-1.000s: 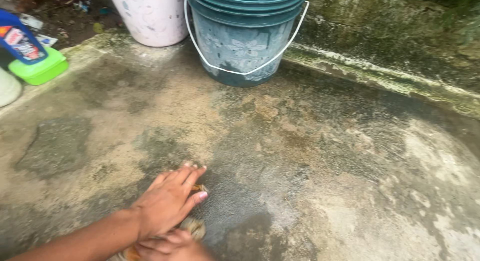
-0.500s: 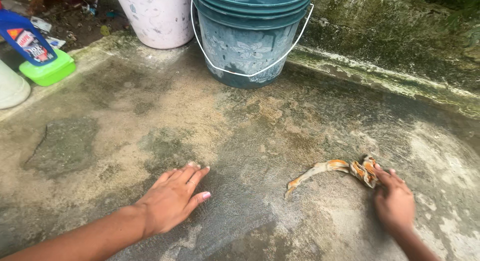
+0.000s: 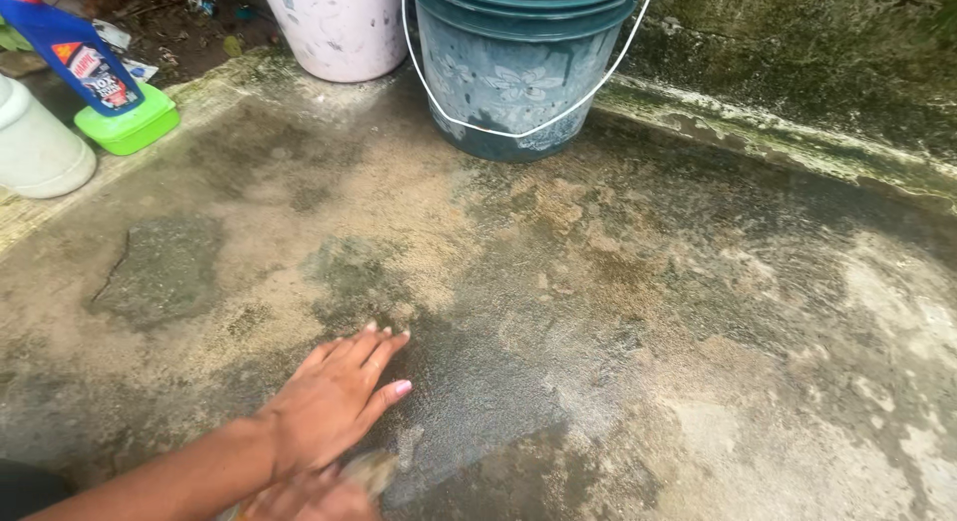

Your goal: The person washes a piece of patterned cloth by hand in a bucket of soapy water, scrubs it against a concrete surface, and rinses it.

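Right hand [image 3: 309, 499], blurred and cut off, has returned beneath the flat, open-fingered left hand [image 3: 334, 406]; its grip on the blurred orange-and-white cloth [image 3: 371, 470] is indeterminate.

Two buckets [image 3: 518, 72] [image 3: 339, 27], one blue bottle [image 3: 75, 57], two hands [image 3: 334, 401] [image 3: 309, 496].

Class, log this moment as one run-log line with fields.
left hand: flat on wet concrete floor | right hand: blurred, on cloth, under left | behind: teal bucket, blue bottle

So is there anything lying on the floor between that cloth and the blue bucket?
Nothing visible does. The cloth sits under the hands at the bottom edge, and only bare, stained concrete floor stretches from there to the blue bucket.
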